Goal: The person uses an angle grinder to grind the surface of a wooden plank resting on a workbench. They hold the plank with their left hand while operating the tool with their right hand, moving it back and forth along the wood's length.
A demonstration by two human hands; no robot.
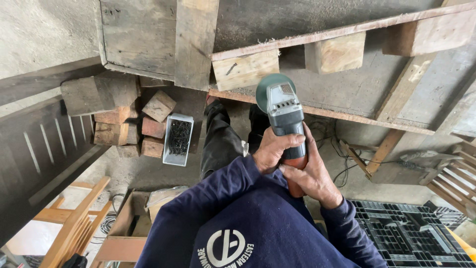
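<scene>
Both my hands hold an angle grinder point(285, 116) with a grey-green body, an orange rear grip and a green disc guard at its front. My left hand point(271, 149) wraps around the middle of the body. My right hand point(311, 176) closes on the orange rear grip just behind it. The disc end points away from me and sits close to the edge of a wooden pallet frame point(317, 35), beside one of its pale blocks point(245, 68). Whether the disc touches the wood cannot be told. My dark blue sleeves fill the lower middle.
A white tray of dark nails point(178, 139) lies on the concrete floor next to stacked wood blocks point(124, 116). A black plastic pallet point(411, 235) is at the lower right, cables point(342, 151) trail on the floor, and a wooden frame point(74, 226) and cardboard box point(141, 221) sit lower left.
</scene>
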